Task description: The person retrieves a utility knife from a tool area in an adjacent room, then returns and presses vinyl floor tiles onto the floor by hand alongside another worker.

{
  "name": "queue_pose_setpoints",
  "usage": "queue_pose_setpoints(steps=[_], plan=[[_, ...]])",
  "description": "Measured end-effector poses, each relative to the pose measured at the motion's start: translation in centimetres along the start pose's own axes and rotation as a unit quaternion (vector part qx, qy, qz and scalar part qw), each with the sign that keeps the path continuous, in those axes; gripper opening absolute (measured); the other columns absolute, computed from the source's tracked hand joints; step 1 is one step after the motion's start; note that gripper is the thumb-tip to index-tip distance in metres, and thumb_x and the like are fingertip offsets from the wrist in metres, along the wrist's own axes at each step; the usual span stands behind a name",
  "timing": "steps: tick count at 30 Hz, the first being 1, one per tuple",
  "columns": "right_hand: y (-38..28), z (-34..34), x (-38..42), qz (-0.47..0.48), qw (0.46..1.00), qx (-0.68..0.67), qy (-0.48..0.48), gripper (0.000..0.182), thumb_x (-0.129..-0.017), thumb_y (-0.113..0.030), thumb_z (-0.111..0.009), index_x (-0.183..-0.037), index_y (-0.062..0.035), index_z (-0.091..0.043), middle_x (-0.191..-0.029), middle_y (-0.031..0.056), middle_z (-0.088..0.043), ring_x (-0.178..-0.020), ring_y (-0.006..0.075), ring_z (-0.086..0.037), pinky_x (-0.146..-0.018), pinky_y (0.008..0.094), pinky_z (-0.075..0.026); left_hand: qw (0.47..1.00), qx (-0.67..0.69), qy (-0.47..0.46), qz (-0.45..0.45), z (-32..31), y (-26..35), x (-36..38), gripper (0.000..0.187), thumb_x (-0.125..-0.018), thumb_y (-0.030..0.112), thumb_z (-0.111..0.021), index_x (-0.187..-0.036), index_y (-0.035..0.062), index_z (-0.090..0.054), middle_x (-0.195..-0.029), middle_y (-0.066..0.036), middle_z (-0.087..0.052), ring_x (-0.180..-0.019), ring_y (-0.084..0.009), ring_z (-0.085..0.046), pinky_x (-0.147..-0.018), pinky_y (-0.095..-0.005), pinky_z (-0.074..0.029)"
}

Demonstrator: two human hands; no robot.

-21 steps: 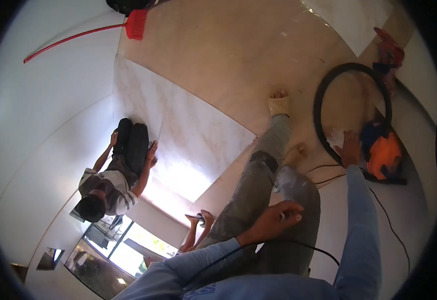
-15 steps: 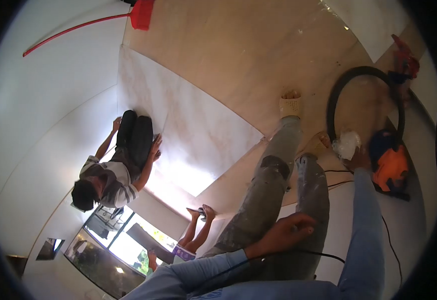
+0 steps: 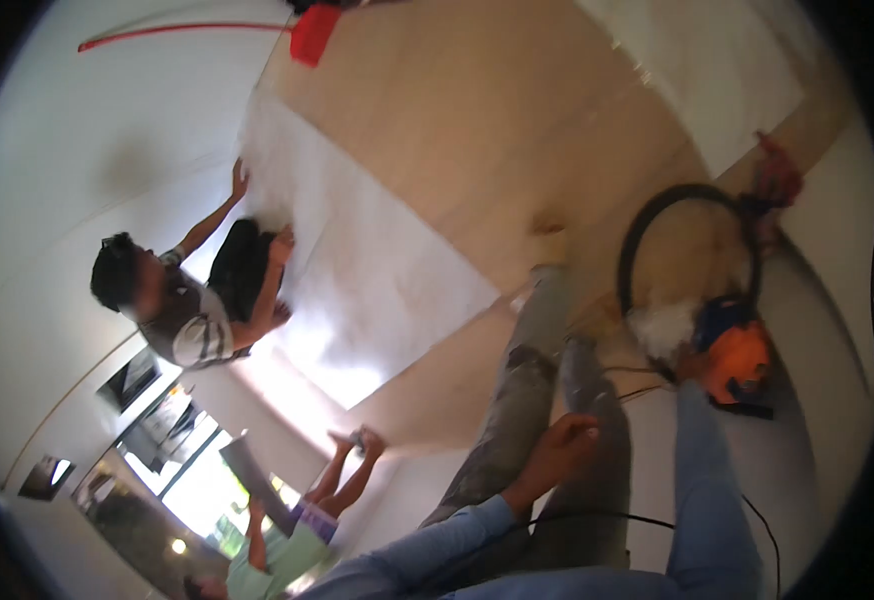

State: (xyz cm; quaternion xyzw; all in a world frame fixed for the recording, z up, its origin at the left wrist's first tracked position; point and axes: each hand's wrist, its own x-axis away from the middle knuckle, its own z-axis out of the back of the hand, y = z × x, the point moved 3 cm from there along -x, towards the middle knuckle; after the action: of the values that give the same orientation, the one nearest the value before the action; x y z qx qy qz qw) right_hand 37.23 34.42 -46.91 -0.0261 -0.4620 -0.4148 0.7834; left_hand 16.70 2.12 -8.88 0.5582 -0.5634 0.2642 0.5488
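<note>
My left hand [image 3: 557, 455] hangs over my grey, stained trouser leg [image 3: 592, 475], its fingers loosely bent. I make out nothing in it. At the right, my right hand [image 3: 692, 366] reaches down between a crumpled white plastic bag [image 3: 663, 328] and an orange and blue machine [image 3: 739, 362] like a small vacuum cleaner. It appears to touch one or both, but its fingers are blurred and partly hidden. Beyond the bag, a thick black hose [image 3: 641, 222] curves in a big loop. A thin black cord [image 3: 607, 515] runs past my left wrist.
A person [image 3: 207, 300] crouches on a pale sheet [image 3: 387, 260] laid over the brown floor [image 3: 477, 120]. Another person [image 3: 287, 545] holds a grey board [image 3: 255, 483] by the window. A red broom [image 3: 314, 35] leans by the wall; a red object [image 3: 777, 172] lies past the hose.
The view has shifted and turned. My right hand sits closer to the orange machine and lower against the bag. The crouching person has raised an arm to the wall; the person with the board shows more.
</note>
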Motion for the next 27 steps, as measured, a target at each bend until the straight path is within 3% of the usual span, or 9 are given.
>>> queue_pose_setpoints(steps=[4, 5, 9, 10, 11, 12, 13, 20, 27], plan=[[7.2, -9.0, 8.3, 0.194, 0.970, 0.084, -0.122, 0.061, -0.107, -0.046, -0.057, -0.153, -0.0055, -0.055, -0.152, 0.0217, -0.060, -0.143, 0.0413, -0.053, -0.124, 0.0526, -0.034, 0.999, -0.039, 0.015, -0.022, 1.3, -9.8, 1.3, 0.030, -0.107, 0.024, -0.066, -0.133, 0.0084, -0.065, -0.108, -0.004, -0.070, -0.093, -0.0108, -0.065, -0.079, -0.0305, -0.053], [8.8, -12.9, 10.6, 0.250, 0.960, 0.126, 0.022, 0.057, -0.108, -0.045, -0.055, -0.148, -0.0039, -0.058, -0.150, 0.0216, -0.061, -0.138, 0.0411, -0.058, -0.119, 0.0518, -0.041, 0.999, -0.043, 0.019, -0.022, 1.6, -11.4, 1.5, 0.030, -0.107, 0.025, -0.067, -0.133, 0.0086, -0.066, -0.107, -0.004, -0.070, -0.092, -0.0112, -0.065, -0.077, -0.0301, -0.053], [12.6, -11.9, 22.2, -0.101, 0.893, -0.377, -0.226, 0.066, -0.109, -0.057, -0.050, -0.118, 0.0050, -0.071, -0.107, 0.0234, -0.077, -0.099, 0.0367, -0.076, -0.092, 0.0485, -0.058, 0.996, 0.031, 0.029, -0.076, 0.8, -12.0, 3.0, 0.032, -0.105, 0.027, -0.068, -0.130, 0.0068, -0.066, -0.104, -0.003, -0.069, -0.089, -0.0127, -0.065, -0.074, -0.0296, -0.052], [15.2, -18.9, 20.5, -0.021, 0.828, -0.398, -0.395, 0.069, -0.110, -0.057, -0.040, -0.164, -0.0157, -0.031, -0.161, 0.0274, -0.046, -0.146, 0.0518, -0.047, -0.106, 0.0768, -0.044, 0.992, 0.030, 0.035, -0.117, 0.7, -12.1, 3.6, 0.031, -0.105, 0.027, -0.069, -0.128, 0.0062, -0.066, -0.102, -0.003, -0.069, -0.087, -0.0130, -0.065, -0.073, -0.0302, -0.052], [16.1, -21.8, 21.7, -0.037, 0.779, -0.417, -0.467, 0.071, -0.111, -0.057, -0.039, -0.170, -0.0217, -0.021, -0.172, 0.0237, -0.030, -0.156, 0.0481, -0.033, -0.112, 0.0737, -0.040, 0.986, 0.033, 0.045, -0.157, 1.0, -12.1, 4.8, 0.031, -0.104, 0.027, -0.069, -0.126, 0.0057, -0.067, -0.099, -0.003, -0.069, -0.085, -0.0132, -0.065, -0.072, -0.0307, -0.052], [16.4, -16.5, 28.9, -0.044, 0.837, -0.427, -0.340, 0.057, -0.115, -0.044, -0.037, -0.154, -0.0044, -0.051, -0.137, 0.0225, -0.070, -0.115, 0.0383, -0.072, -0.092, 0.0545, -0.060, 0.983, 0.027, 0.052, -0.176, 1.4, -12.5, 6.1, 0.029, -0.104, 0.027, -0.070, -0.124, 0.0053, -0.067, -0.096, -0.003, -0.068, -0.082, -0.0135, -0.065, -0.071, -0.0313, -0.053], [16.9, -14.2, 33.1, -0.008, 0.811, -0.429, -0.397, 0.060, -0.115, -0.043, -0.034, -0.168, -0.0155, -0.031, -0.151, 0.0225, -0.061, -0.129, 0.0459, -0.063, -0.093, 0.0565, -0.059, 0.980, 0.023, 0.075, -0.184, 3.4, -11.9, 7.7, 0.028, -0.103, 0.027, -0.071, -0.121, 0.0050, -0.067, -0.093, -0.003, -0.068, -0.080, -0.0137, -0.064, -0.070, -0.0319, -0.053], [18.0, -7.5, 38.0, 0.031, 0.798, -0.469, -0.378, 0.051, -0.113, -0.045, -0.040, -0.152, -0.0118, -0.039, -0.132, 0.0196, -0.063, -0.112, 0.0404, -0.065, -0.082, 0.0523, -0.058, 0.941, -0.019, 0.269, -0.203, 16.7, -8.5, 16.0, 0.026, -0.100, 0.029, -0.075, -0.098, 0.0061, -0.064, -0.079, -0.006, -0.067, -0.070, -0.0156, -0.065, -0.061, -0.0330, -0.052], [18.2, 6.6, 29.7, 0.083, 0.821, -0.474, -0.307, 0.046, -0.111, -0.047, -0.045, -0.136, -0.0081, -0.047, -0.113, 0.0167, -0.065, -0.094, 0.0349, -0.067, -0.070, 0.0482, -0.057, 0.901, -0.088, 0.396, -0.153, 19.1, -7.6, 23.8, 0.031, -0.096, 0.033, -0.080, -0.105, 0.0039, -0.074, -0.082, -0.007, -0.071, -0.071, -0.0170, -0.067, -0.056, -0.0325, -0.053]])
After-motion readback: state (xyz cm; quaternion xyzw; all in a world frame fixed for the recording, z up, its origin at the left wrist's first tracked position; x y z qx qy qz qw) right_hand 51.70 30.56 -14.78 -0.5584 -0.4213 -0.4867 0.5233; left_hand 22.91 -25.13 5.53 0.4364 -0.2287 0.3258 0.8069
